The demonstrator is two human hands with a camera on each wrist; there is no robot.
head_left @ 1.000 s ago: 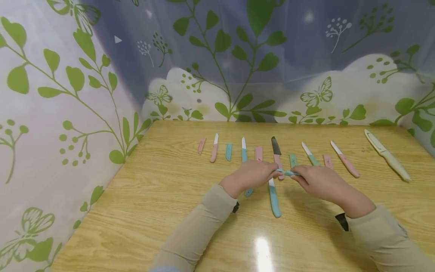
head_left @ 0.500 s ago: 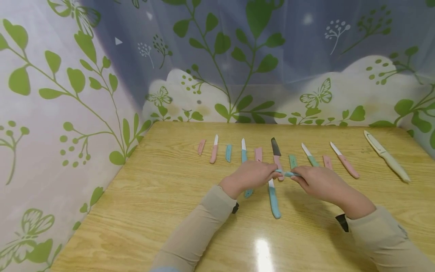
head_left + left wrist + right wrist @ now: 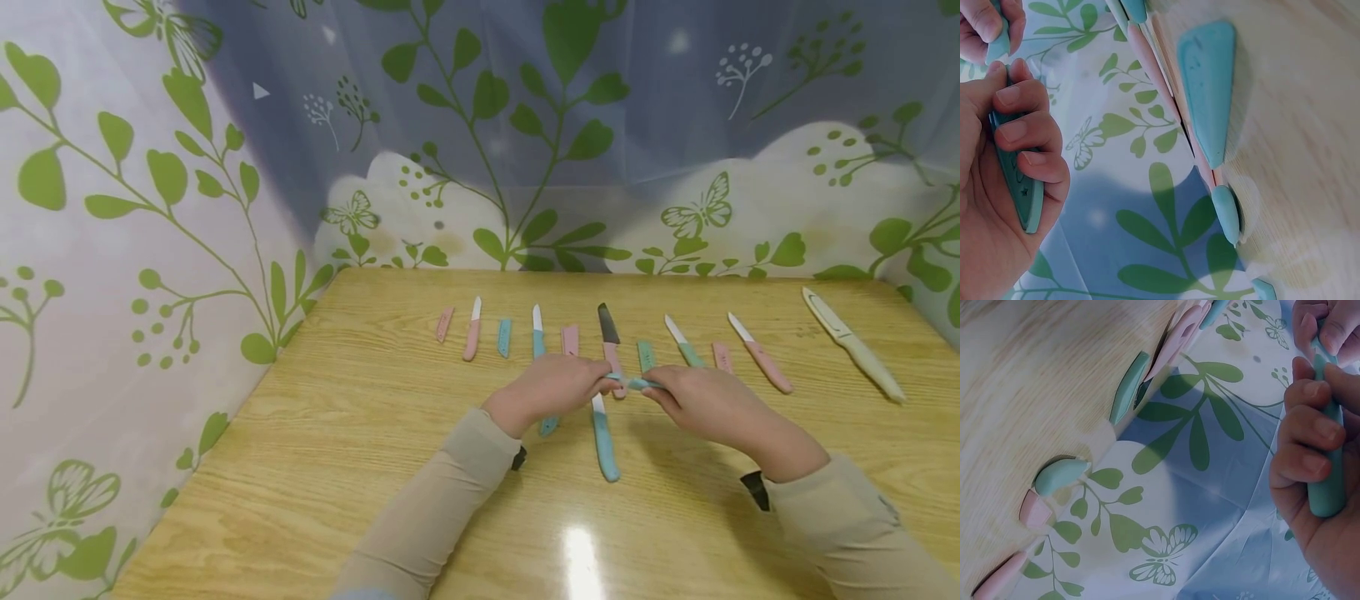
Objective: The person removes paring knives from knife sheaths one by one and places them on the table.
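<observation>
My left hand point(image 3: 551, 387) grips a blue-green blade sheath point(image 3: 1025, 194) with cut-out marks, its fingers curled round it. A blue-green knife handle point(image 3: 1327, 494) lies in the curled fingers of my right hand point(image 3: 712, 408). Both hands meet end to end above the table, and the short stretch between sheath and handle looks pale; how far the blade sits inside is hidden. Below them on the table lie a larger blue knife point(image 3: 603, 442) and a blue sheath point(image 3: 549, 427), partly covered by the left hand. A black-bladed pink knife point(image 3: 609, 325) lies just behind.
Along the table point(image 3: 337, 483) runs a row of small knives and sheaths, among them a pink knife point(image 3: 472, 333), a blue sheath point(image 3: 505, 338), a green knife point(image 3: 684, 342) and another pink knife point(image 3: 761, 354). A cream sheathed knife point(image 3: 855, 346) lies far right. Patterned cloth point(image 3: 480, 167) hangs behind.
</observation>
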